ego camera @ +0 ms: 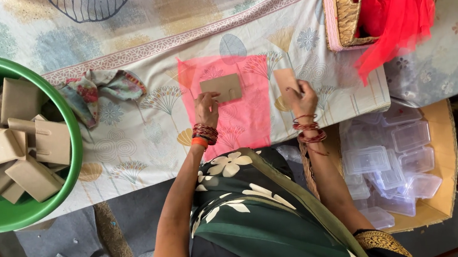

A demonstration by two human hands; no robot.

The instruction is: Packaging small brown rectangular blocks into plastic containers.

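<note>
A sheer red net square point(240, 121) lies flat on the patterned tablecloth point(144, 138) in front of me. On it rests a flat brown card box point(225, 86); my left hand point(207, 107) presses its near left corner with the fingertips. My right hand point(302, 98) is just off the net's right edge and grips a second, smaller brown card box point(285, 78), held tilted above the cloth. Both wrists carry red bangles.
A green tub point(75, 163) holding several brown card boxes stands at the left. A crumpled floral cloth point(99, 89) lies beside it. A wicker basket point(345, 12) with red net point(399, 6) sits at the top right. A carton point(447, 178) of clear plastic containers is below the table's right edge.
</note>
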